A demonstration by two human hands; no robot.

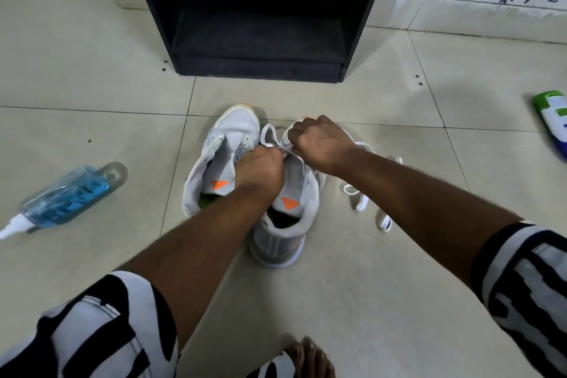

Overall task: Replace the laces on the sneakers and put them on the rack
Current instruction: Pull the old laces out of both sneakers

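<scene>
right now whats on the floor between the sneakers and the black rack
In the head view, only bare tile floor lies between the two sneakers and the black rack; nothing sits on that stretch.

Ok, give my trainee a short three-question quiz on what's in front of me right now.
1. True or false: both sneakers already sit in the dark rack.
2. Which sneaker are both hands working on: A) left sneaker B) right sneaker?
3. What lies on the floor left of the sneakers?

Key:
1. False; both are on the floor.
2. B; left hand and right hand pinch its white lace.
3. A blue spray bottle.
</scene>
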